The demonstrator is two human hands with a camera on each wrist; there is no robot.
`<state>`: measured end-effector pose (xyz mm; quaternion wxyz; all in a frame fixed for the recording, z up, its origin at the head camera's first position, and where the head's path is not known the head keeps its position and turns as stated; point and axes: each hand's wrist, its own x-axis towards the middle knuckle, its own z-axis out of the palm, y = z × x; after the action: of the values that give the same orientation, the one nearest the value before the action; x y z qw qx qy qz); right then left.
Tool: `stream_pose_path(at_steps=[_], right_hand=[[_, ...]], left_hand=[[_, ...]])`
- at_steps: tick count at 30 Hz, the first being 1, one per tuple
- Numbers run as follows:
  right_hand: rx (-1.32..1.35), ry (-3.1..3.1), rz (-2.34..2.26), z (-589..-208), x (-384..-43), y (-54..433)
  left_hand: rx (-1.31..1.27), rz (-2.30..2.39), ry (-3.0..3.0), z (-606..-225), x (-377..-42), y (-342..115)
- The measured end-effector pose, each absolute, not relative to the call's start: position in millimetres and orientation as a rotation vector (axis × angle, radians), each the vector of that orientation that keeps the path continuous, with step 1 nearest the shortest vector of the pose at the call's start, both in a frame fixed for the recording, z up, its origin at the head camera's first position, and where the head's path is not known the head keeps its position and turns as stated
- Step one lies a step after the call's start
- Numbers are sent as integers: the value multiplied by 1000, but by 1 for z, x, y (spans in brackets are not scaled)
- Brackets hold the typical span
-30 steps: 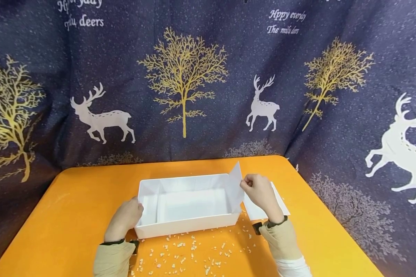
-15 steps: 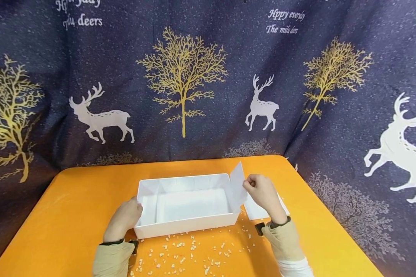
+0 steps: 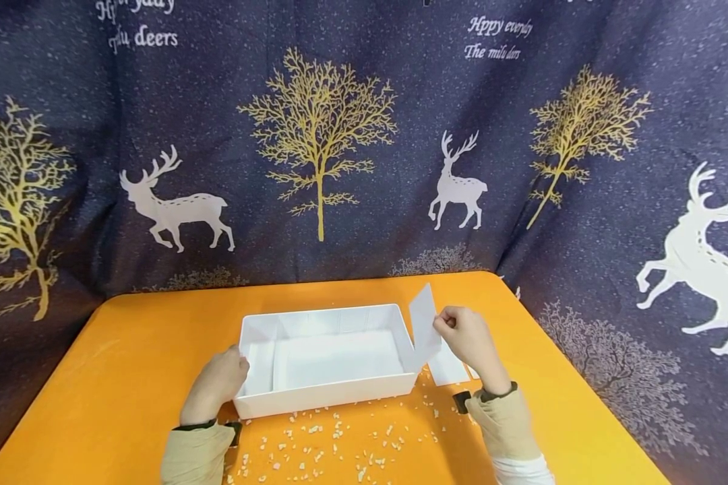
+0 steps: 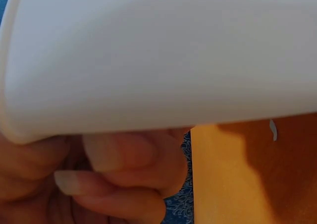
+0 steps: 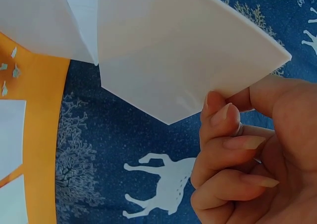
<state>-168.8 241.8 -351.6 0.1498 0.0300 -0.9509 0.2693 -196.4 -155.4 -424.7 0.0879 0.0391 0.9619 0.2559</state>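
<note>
A shallow white box (image 3: 327, 396) sits on the orange table, with a divider (image 3: 276, 360) across its left part. My left hand (image 3: 218, 377) grips the left end wall of the box; in the left wrist view its curled fingers (image 4: 124, 152) lie against the white wall (image 4: 163, 60). Between thumb and fingertips, my right hand (image 3: 468, 339) pinches the edge of a thin white panel (image 3: 425, 323). In the right wrist view the panel (image 5: 163, 50) is upright with angled corners, its inner edge right at the box's right end (image 5: 39, 21).
Two flat white pieces lie under the right hand, a larger sheet (image 3: 447, 366) and a narrow bit of another (image 3: 473, 372). Small white scraps (image 3: 315, 428) are scattered along the table (image 3: 145, 350) in front of the box. A dark patterned cloth (image 3: 364, 249) hangs behind.
My right hand has moved right with the white panel, which now overlaps less of the box's right end. More of the table pieces shows apart. The left hand stays on the box.
</note>
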Motion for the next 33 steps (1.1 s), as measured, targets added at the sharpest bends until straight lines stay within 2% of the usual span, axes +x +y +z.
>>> stream_pose_path(at_steps=[33], right_hand=[[47, -2714, 781, -355, -166, 270]], left_hand=[[106, 794, 2857, -427, -197, -156]])
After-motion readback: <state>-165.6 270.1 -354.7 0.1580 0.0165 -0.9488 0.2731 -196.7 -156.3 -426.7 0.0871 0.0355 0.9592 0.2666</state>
